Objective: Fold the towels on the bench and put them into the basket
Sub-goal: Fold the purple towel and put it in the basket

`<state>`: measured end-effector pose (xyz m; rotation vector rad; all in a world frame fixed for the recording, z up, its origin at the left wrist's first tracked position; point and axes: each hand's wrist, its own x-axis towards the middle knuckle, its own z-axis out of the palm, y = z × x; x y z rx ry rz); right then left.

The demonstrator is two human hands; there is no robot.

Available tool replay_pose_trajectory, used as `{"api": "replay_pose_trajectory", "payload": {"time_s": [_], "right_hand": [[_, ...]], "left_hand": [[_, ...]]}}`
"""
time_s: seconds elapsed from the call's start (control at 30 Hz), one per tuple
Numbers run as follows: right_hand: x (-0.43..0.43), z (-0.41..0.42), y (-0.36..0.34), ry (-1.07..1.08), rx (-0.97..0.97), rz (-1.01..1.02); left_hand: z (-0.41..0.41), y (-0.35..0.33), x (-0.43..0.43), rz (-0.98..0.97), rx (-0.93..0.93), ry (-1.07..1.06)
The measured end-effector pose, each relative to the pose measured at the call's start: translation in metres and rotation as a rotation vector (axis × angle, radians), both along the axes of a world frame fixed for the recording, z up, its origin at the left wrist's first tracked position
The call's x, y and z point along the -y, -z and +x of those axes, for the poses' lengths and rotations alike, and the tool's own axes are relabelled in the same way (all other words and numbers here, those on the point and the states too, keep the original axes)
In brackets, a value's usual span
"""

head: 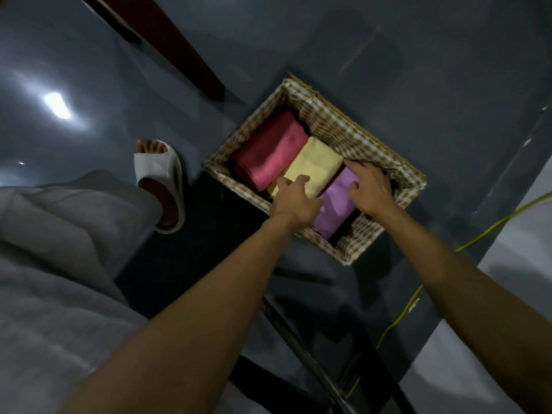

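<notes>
**Item: basket (334,127), woven, check-cloth lining.** Stands on the dark floor (418,70); both of the person's arms reach down into it.

**Contents, three folded towels side by side:**
- Purple towel (337,204): directly under the right grip, nearest the right-hand end of the basket.
- Yellow towel (316,165): middle place, under the fingertips of the left grip, touching the purple one.
- Red towel (271,150): beyond the left grip, on its far left side, against the yellow towel and apart from both grips.

**Left grip (294,198):** lies across the seam between the yellow and purple towels. Its fingers are laid on the near end of the yellow towel, only lightly bent and closed round nothing that I can see.

**Right grip (370,186):** clasps the purple towel, thumb pressed onto its top and fingers curled over its far end, close to the lining.

**Nearby:** a foot in a white sandal (161,174), well to the left of the left grip. A yellow cable (416,294) runs along the floor to the right of the right arm.
</notes>
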<state>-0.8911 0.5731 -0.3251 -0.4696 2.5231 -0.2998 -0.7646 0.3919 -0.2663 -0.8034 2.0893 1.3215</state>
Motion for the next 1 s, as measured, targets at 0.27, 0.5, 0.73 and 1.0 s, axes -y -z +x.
{"api": "replay_pose_trajectory", "payload": {"time_s": [0.27, 0.5, 0.73, 1.0], "right_hand": [[0.038, 0.017, -0.063, 0.051, -0.089, -0.248], [0.161, 0.035, -0.124, -0.114, -0.042, -0.407], [0.27, 0.075, -0.19, -0.363, -0.047, -0.411], [0.38, 0.142, -0.257, -0.605, -0.166, -0.562]], "left_hand": [[0.012, -0.047, 0.091, -0.309, -0.226, 0.109], [0.05, -0.086, 0.169, -0.41, -0.335, 0.079], [0.102, -0.136, 0.251, -0.494, -0.355, 0.029], [0.203, -0.231, 0.34, -0.79, -0.562, -0.148]]}}
